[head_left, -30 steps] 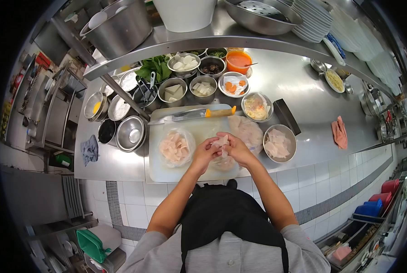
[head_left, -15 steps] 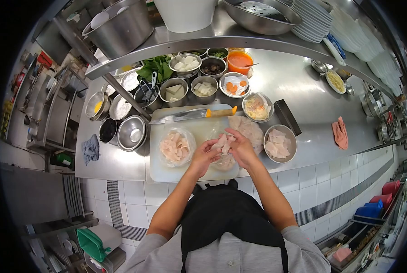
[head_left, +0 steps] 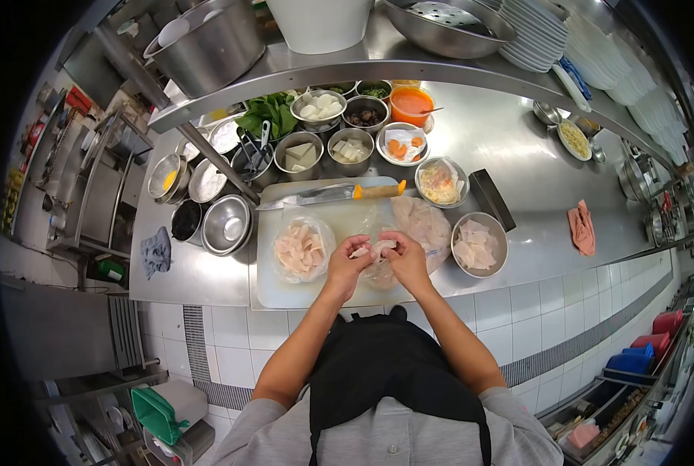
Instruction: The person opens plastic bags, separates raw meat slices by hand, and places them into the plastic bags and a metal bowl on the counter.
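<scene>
Between my hands is a pale pink slice of raw meat (head_left: 377,248), with the kind of meat unclear. My left hand (head_left: 348,266) pinches its left end and my right hand (head_left: 407,261) its right end. Both are above the white cutting board (head_left: 272,293). To the left, a clear plastic bag (head_left: 302,250) holds more slices. Under and behind my right hand lie bags of pale meat (head_left: 423,224). A knife (head_left: 316,195) with a yellow-and-wood handle rests along the board's far edge. At the right stands a metal bowl of meat slices (head_left: 477,247).
Metal bowls of tofu (head_left: 299,158), white powder and vegetables crowd the back left, beside an orange container of sauce (head_left: 410,103). An overhead steel shelf (head_left: 378,71) carries pots and stacked plates. Cloths (head_left: 581,227) lie on the steel counter at both sides.
My hands have turned inward, fingertips closer together, and the slice now stretches between them. Before, my right fingers were raised and spread more. The surrounding bowls and bags look the same.
</scene>
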`<act>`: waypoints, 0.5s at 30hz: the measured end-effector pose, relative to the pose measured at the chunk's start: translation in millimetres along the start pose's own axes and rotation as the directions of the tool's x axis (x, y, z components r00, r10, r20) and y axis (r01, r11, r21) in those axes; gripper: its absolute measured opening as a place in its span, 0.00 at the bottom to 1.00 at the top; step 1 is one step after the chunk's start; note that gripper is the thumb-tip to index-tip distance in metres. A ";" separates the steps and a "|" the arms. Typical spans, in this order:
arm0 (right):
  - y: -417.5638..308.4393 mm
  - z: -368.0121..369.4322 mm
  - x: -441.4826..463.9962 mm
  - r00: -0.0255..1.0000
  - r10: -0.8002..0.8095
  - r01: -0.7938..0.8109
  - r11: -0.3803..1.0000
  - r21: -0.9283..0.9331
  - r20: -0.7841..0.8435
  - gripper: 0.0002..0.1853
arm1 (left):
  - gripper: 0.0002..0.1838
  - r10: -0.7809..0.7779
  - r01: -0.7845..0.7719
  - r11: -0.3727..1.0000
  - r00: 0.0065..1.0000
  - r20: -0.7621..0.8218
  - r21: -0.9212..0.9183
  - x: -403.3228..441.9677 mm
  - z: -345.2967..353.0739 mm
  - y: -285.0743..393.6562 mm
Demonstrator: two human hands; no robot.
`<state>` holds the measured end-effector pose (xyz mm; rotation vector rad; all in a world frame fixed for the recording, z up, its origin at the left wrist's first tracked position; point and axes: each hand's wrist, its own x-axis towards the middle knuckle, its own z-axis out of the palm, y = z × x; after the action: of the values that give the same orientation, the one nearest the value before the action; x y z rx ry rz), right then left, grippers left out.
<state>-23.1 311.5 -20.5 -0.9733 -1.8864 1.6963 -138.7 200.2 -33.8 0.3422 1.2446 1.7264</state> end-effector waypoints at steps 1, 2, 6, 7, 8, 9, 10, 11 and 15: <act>1.8 0.0 -0.4 1.000 0.000 0.000 1.000 0.000 0.000 0.17 | 0.20 -0.004 0.004 1.000 1.000 -0.004 -0.007 0.5 -1.1 -0.4; 4.2 0.2 -0.6 1.000 0.011 -0.011 1.000 0.013 -0.013 0.15 | 0.21 -0.009 0.009 1.000 1.000 -0.007 -0.014 1.0 -2.2 -0.9; 0.5 -2.9 -3.9 0.994 -0.110 0.108 0.993 -0.057 -0.028 0.14 | 0.22 -0.085 0.086 0.993 0.996 0.011 -0.083 -0.7 -1.1 5.4; -1.6 -3.7 -4.2 0.994 -0.109 0.107 0.993 -0.056 -0.029 0.14 | 0.22 -0.121 0.125 0.990 0.991 0.053 -0.066 -1.3 -1.2 6.2; -3.9 -4.6 -3.8 0.992 -0.123 0.123 0.991 -0.048 0.003 0.14 | 0.22 -0.158 0.163 0.985 0.983 0.094 -0.047 -1.3 -1.2 6.6; -5.3 -5.7 -2.9 0.990 -0.137 0.138 0.990 -0.039 0.033 0.14 | 0.22 -0.160 0.164 0.985 0.983 0.095 -0.046 -0.7 -0.2 6.4; -6.0 -6.9 -2.1 0.990 -0.136 0.137 0.990 -0.039 0.031 0.14 | 0.22 -0.164 0.167 0.986 0.981 0.102 -0.015 -0.1 1.5 5.7; -6.9 -8.1 -1.5 0.988 -0.141 0.142 0.990 -0.012 0.059 0.14 | 0.23 -0.169 0.168 0.986 0.980 0.108 0.015 0.0 2.6 5.3; -12.8 -9.4 -0.6 0.972 -0.224 0.222 0.974 0.041 0.068 0.14 | 0.23 -0.199 0.199 0.980 0.968 0.149 0.017 -0.1 1.7 9.5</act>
<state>-18.8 317.4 -6.3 -0.6668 -1.9263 1.6425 -142.5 200.8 -24.9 0.3308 1.1314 1.5000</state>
